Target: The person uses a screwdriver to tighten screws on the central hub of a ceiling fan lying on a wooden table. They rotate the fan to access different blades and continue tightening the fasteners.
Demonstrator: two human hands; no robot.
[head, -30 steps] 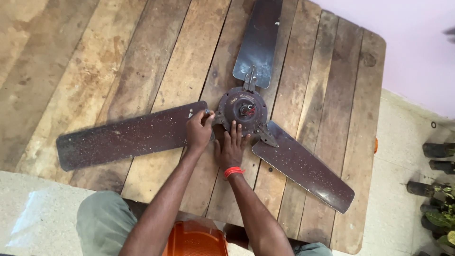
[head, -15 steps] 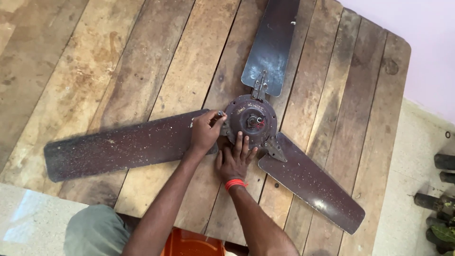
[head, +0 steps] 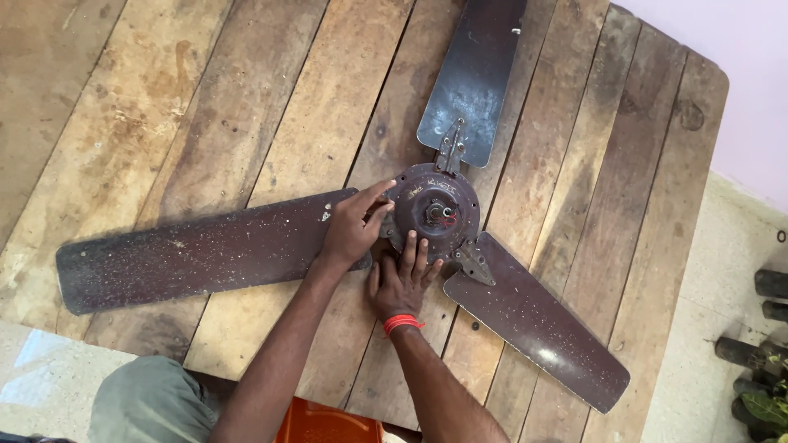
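A dusty brown ceiling fan lies flat on a wooden plank table (head: 246,107). Its round motor hub (head: 435,211) sits in the middle, with red wires at its centre. One blade (head: 197,250) points left, another blade (head: 476,78) points away, and a third blade (head: 538,320) points to the lower right. My left hand (head: 353,230) rests on the root of the left blade, fingertips at the hub's edge. My right hand (head: 402,279), with a red band on the wrist, lies flat on the table and touches the hub's near edge.
An orange object (head: 328,424) shows at the table's near edge between my arms. The table's right edge borders a pale floor and wall. Dark objects and green leaves (head: 763,361) stand on the floor at the far right.
The view has drawn closer and shifted, so the fan sits lower right. Both hands stay at the hub, with my left fingers now reaching onto the hub's edge.
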